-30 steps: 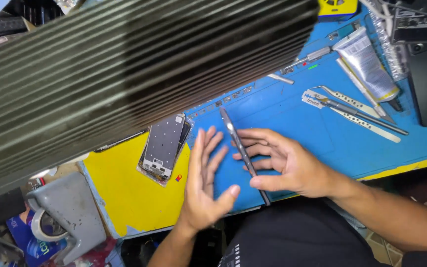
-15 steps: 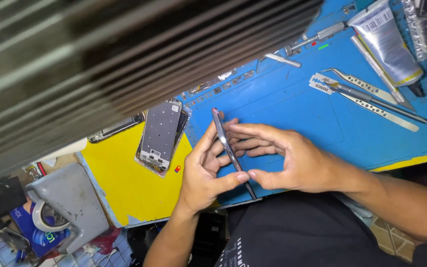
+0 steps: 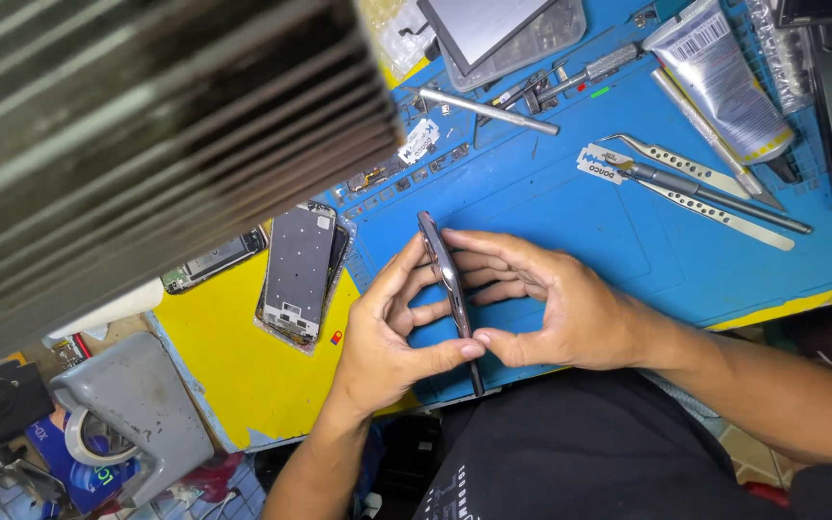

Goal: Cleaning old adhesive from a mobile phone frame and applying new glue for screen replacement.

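Note:
A slim dark phone [image 3: 443, 265] stands on its long edge over the blue work mat [image 3: 580, 207], seen edge-on. My left hand [image 3: 387, 337] presses against its left face, thumb meeting the lower end. My right hand [image 3: 556, 308] clasps the right face, fingers stretched along it and thumb touching the left thumb near the phone's lower end. Both hands squeeze the phone between them.
A stripped phone frame [image 3: 298, 273] lies on the yellow mat [image 3: 233, 356] to the left. Tweezers [image 3: 695, 183], a razor blade [image 3: 601, 164], a glue tube [image 3: 724, 82], a metal rod [image 3: 483, 111] and a clear tray [image 3: 512, 39] lie on the blue mat. A large ribbed blurred object [image 3: 146, 135] covers the upper left.
My left hand went from open beside the phone to closed against it. Both hands now press the phone from either side. The view has shifted, showing more of the mat.

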